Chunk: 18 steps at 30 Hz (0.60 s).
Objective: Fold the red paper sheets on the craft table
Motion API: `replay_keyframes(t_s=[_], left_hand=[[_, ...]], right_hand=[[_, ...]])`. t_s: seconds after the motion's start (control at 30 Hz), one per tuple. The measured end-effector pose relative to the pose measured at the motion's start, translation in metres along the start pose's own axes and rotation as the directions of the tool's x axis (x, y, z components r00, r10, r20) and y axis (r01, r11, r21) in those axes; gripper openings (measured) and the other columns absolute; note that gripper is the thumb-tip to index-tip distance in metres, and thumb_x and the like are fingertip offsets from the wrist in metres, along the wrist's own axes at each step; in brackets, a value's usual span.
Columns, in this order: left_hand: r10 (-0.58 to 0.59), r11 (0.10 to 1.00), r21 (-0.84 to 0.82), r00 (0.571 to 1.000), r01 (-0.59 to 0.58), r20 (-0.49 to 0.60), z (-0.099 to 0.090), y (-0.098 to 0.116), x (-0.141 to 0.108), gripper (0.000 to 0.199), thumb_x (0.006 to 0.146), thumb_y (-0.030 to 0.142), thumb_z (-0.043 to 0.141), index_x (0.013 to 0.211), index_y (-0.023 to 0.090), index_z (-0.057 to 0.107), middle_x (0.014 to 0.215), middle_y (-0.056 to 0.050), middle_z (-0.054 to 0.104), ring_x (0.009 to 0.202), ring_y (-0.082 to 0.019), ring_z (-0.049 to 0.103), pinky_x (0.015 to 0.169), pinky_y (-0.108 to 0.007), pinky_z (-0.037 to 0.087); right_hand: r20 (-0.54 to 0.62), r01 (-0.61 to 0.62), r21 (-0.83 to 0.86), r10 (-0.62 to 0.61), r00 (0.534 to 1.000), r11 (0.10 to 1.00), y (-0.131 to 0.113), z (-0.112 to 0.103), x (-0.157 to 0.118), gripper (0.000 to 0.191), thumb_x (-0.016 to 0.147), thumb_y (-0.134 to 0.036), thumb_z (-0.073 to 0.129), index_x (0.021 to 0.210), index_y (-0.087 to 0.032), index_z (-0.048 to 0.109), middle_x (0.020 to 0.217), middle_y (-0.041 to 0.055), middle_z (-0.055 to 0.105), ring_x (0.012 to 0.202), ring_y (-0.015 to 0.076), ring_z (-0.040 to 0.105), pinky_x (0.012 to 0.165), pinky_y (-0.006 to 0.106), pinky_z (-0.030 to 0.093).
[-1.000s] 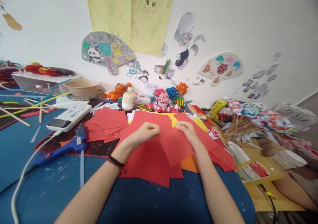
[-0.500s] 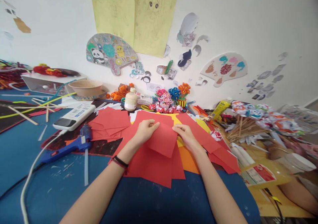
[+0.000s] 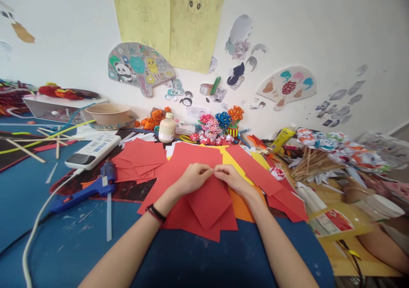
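Red square (image 3: 209, 207), pinched at its upper corner

Left of the hands: glue gun (image 3: 86, 192); red paper pile (image 3: 139, 158). Left hand (image 3: 193, 178): fingers curled, thumb and forefinger closed on the corner. Below both hands: the square. Right hand (image 3: 232, 178): likewise pinching (fingertips almost meeting). Advisable: light, even grip, edges kept aligned.

My left forearm (image 3: 129, 247) and right forearm (image 3: 279, 245) reach forward, bare, slanting inward from either side. My left hand (image 3: 194, 178) and right hand (image 3: 232, 178) meet nearly tip to tip, backs upward, fingertips (image 3: 218, 168) pinched together (the lower fingers curl in, partly hidden from me).
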<state>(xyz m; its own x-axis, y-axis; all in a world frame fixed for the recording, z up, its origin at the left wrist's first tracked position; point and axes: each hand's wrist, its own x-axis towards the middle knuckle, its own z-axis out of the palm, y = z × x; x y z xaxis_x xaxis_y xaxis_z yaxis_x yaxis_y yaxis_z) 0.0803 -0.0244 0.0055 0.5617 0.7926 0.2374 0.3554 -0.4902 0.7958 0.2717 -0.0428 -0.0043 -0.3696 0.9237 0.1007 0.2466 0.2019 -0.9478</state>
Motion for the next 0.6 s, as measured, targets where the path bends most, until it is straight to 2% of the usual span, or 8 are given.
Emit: replay_keyframes(t_s=[0.07,0.27,0.43,0.5,0.6], left_hand=[[0.01,1.0,-0.018,1.0,-0.01,-0.004,-0.001,-0.001,0.0,0.033,0.087,0.035,0.039,0.059,0.018,0.033,0.058,0.005,0.033,0.057,-0.01,0.031,0.054,-0.026,0.021],[0.004,1.0,0.005,0.994,-0.004,-0.106,-0.004,-0.006,0.002,0.033,0.084,0.032,0.042,0.059,0.019,0.024,0.058,0.005,0.022,0.056,-0.009,0.025,0.053,-0.026,0.018],[-0.05,0.996,-0.083,0.96,0.027,-0.276,-0.025,-0.013,0.007,0.031,0.083,0.036,0.044,0.058,0.018,0.036,0.058,0.004,0.032,0.059,-0.01,0.032,0.055,-0.024,0.023],[-0.114,0.983,-0.176,0.911,0.046,-0.396,-0.04,-0.019,0.007,0.031,0.081,0.039,0.047,0.059,0.017,0.044,0.059,0.004,0.04,0.061,-0.011,0.037,0.057,-0.023,0.027],[-0.285,0.923,-0.381,0.767,0.058,-0.574,-0.06,-0.027,0.005,0.028,0.078,0.041,0.053,0.067,0.015,0.058,0.067,0.002,0.054,0.068,-0.013,0.046,0.062,-0.022,0.034]], right_hand=[[0.007,0.009,0.02,-0.009,1.0,1.0,0.0,0.002,0.001,0.029,0.084,-0.041,0.059,0.068,-0.018,0.051,0.064,-0.0049,0.042,0.058,0.0105,0.038,0.055,0.023,0.028],[-0.026,-0.006,0.068,0.008,1.0,0.998,0.001,0.005,0.003,0.027,0.082,-0.039,0.061,0.068,-0.018,0.052,0.064,-0.005,0.045,0.058,0.0098,0.039,0.054,0.023,0.029],[-0.06,-0.001,0.117,0.008,0.998,0.993,0.006,-0.003,0.001,0.02,0.08,-0.035,0.063,0.07,-0.018,0.058,0.061,-0.0037,0.053,0.054,0.0109,0.047,0.053,0.023,0.035],[-0.061,0.023,0.132,-0.015,0.998,0.991,0.006,-0.01,-0.001,0.019,0.08,-0.032,0.062,0.067,-0.018,0.059,0.057,-0.0027,0.056,0.048,0.0115,0.05,0.05,0.024,0.037],[-0.169,0.078,0.173,-0.049,0.984,0.982,0.003,-0.02,-0.004,0.018,0.08,-0.029,0.061,0.065,-0.018,0.06,0.056,-0.0015,0.057,0.046,0.0109,0.05,0.048,0.024,0.037]])
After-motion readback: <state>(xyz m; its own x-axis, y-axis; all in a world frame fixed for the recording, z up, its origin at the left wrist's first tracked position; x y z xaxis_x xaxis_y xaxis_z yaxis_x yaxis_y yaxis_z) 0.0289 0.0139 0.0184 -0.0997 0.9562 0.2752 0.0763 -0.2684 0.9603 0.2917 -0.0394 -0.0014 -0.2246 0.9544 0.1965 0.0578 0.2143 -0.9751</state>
